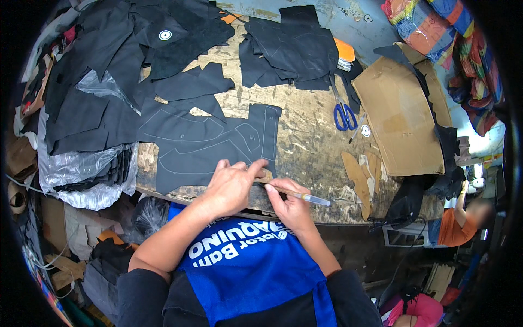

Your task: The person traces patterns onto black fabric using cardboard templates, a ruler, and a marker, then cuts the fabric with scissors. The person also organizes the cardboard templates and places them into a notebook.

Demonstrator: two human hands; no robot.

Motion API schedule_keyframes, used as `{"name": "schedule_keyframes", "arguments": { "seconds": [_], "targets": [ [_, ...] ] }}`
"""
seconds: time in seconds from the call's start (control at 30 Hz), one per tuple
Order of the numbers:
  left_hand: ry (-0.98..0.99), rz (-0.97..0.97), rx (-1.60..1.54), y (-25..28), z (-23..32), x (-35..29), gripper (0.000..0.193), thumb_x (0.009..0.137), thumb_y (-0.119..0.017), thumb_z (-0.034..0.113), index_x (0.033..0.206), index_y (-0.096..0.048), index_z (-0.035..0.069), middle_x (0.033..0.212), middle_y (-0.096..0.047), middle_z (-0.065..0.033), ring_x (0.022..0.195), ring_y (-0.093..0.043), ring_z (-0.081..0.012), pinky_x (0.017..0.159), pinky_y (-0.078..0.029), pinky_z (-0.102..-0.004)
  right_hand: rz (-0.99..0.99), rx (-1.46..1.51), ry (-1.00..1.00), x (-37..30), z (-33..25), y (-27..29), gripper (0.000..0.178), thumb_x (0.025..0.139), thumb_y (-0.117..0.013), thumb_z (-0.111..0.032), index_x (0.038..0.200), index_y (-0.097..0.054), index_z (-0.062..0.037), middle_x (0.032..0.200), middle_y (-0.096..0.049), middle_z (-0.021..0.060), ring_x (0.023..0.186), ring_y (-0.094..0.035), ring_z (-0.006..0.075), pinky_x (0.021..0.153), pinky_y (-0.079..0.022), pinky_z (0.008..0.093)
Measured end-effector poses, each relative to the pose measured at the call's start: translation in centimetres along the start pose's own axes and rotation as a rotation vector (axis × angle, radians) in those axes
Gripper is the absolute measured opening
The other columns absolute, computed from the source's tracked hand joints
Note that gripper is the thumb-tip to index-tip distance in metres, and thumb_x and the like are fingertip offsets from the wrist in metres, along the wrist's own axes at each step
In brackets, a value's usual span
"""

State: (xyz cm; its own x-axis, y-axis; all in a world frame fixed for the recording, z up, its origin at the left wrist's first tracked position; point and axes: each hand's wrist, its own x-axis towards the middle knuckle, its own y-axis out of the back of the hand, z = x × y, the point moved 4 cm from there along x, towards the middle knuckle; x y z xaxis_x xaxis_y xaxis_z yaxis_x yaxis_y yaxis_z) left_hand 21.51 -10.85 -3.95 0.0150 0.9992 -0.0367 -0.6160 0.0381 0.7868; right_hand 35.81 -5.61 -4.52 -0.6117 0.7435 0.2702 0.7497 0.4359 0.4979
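Black leather [185, 174] with silver-drawn outlines lies at the table's front edge. My left hand [231, 185] is over its lower right part, fingers bent and pressed on a small brown card piece [265, 176], which they partly cover. My right hand [290, 207] is closed round a slim pen [313, 198], its clear end pointing right. The pen's tip is by the card piece, too small to make out. Right of my hands lie brown card pattern pieces [357, 182].
Blue-handled scissors [345, 116] and a roundish white tag [365, 131] lie beyond the pattern pieces. A large cardboard sheet [400, 114] covers the right side. Black leather piles [92, 103] fill the far left, with more leather [294, 46] at the back. Another person [460, 226] is at far right.
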Motion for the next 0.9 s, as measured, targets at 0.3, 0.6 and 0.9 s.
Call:
{"name": "schedule_keyframes", "arguments": {
  "seconds": [0.3,0.6,0.9],
  "targets": [
    [-0.005,-0.195,-0.138,0.5,-2.2,1.2,0.078,0.07,-0.047,-0.01,0.143,-0.026,0.008,0.12,-0.063,-0.0082,0.115,-0.054,-0.0276,0.09,-0.035,-0.0435,-0.045,0.002,0.215,1.3,-0.5,-2.9,0.008,0.079,-0.066,0.001,0.086,-0.063,0.0012,0.085,-0.068,0.0145,0.079,-0.067,0.027,0.07,-0.052,0.0324],
    [-0.008,-0.165,-0.133,0.5,-2.1,0.9,0.079,0.07,-0.045,-0.012,0.144,-0.026,0.008,0.119,-0.064,-0.0072,0.114,-0.055,-0.0264,0.091,-0.034,-0.0408,-0.06,0.033,0.148,0.9,-0.2,-3.1,0.007,0.079,-0.066,0.0,0.085,-0.063,0.0006,0.087,-0.067,0.0134,0.08,-0.067,0.027,0.073,-0.052,0.0325],
    [0.007,-0.151,-0.07,0.7,-1.5,0.7,0.074,0.073,-0.045,-0.01,0.143,-0.028,0.008,0.116,-0.065,-0.0034,0.109,-0.056,-0.0232,0.09,-0.033,-0.039,0.084,-0.134,-0.045,-0.1,0.6,-0.5,0.008,0.083,-0.065,-0.006,0.084,-0.064,0.0016,0.079,-0.065,0.0123,0.07,-0.066,0.0228,0.063,-0.051,0.031]
  ]
}}
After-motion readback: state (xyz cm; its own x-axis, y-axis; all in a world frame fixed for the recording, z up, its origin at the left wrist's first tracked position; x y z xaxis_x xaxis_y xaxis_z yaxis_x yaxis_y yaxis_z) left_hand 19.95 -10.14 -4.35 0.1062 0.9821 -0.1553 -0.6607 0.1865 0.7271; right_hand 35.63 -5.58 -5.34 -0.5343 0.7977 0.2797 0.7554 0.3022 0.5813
